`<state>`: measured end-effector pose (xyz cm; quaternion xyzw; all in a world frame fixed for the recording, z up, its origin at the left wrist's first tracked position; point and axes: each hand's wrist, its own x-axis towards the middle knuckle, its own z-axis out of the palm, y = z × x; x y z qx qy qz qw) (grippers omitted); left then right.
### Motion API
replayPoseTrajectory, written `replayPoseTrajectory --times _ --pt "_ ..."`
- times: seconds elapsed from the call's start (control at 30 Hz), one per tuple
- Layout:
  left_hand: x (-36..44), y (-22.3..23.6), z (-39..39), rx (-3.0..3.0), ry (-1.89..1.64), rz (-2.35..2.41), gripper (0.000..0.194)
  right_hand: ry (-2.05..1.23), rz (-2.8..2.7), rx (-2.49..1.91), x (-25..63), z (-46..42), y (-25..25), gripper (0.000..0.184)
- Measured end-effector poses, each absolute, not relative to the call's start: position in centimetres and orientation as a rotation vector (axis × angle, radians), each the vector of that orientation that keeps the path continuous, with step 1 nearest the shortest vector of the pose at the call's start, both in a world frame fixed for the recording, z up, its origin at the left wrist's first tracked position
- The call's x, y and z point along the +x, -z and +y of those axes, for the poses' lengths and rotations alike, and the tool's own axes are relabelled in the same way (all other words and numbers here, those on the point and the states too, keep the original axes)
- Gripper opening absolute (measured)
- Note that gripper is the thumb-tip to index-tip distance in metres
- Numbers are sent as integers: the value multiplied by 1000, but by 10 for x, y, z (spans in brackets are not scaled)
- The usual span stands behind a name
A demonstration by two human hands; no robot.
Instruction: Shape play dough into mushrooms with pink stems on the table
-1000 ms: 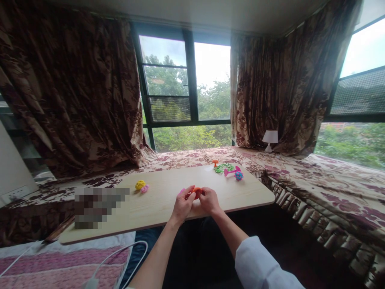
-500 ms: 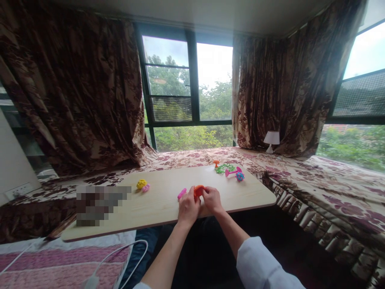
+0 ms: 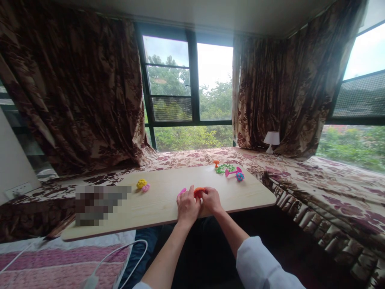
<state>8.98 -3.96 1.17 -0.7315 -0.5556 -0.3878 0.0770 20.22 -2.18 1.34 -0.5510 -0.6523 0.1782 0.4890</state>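
Note:
My left hand [image 3: 187, 205] and my right hand [image 3: 212, 199] meet over the near edge of the table, both closed around an orange piece [image 3: 199, 191] that looks like modelling clay. Fingers cover much of it, so its full shape is hidden. The right thumb and fingers pinch its right side; the left hand grips it from the left with the index finger raised. Just behind the left hand, a pink piece [image 3: 182, 191] lies on the table, partly covered. Farther left sit a yellow lump [image 3: 141, 184] and a light pink lump [image 3: 146, 188], touching.
On the pale wooden table [image 3: 168, 208], toward the back right, are an orange stamp-like piece [image 3: 216, 163], a green tangled ring [image 3: 224, 168], a pink dumbbell-shaped piece [image 3: 233, 171] and a blue knobbly ball [image 3: 240, 176]. A pixelated patch covers the left end. Behind stands a small lamp [image 3: 271, 138].
My left hand has shifted slightly left and its index finger has lifted, covering more of the pink piece. The orange piece looks flatter or tilted. The right hand has barely moved.

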Motion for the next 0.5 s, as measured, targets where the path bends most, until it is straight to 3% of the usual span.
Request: replayPoseTrajectory --times 0.3,0.5 --pt "94 -2 -37 -2240 849 -1632 48 -325 -1391 -1453 210 -13 -10 20" --pt "86 -14 -49 -2106 842 -1596 57 -279 -1364 -1411 210 -14 -12 20"
